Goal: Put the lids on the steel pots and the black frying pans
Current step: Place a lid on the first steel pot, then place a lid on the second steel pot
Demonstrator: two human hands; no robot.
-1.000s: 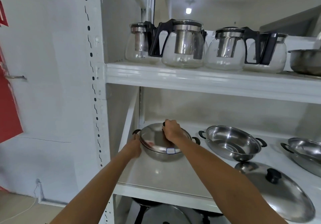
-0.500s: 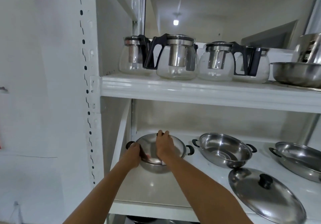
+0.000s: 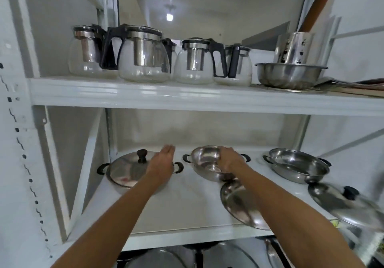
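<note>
Done: left pot [image 3: 133, 171] has its lid | Left: middle pot [image 3: 209, 165] and right pot [image 3: 299, 167] uncovered, lids [image 3: 241, 203] lying in front (pans below hardly visible) | left hand [image 3: 163, 163] flat, empty | right hand [image 3: 229, 159] gripping middle pot rim

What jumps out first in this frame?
Two bare arms reaching into the middle shelf: the left hand flat and open over the lidded steel pot at the left, the right hand on the rim of the open pot beside it. A loose lid lies in front of that pot, and glass teapots line the shelf above.
</note>
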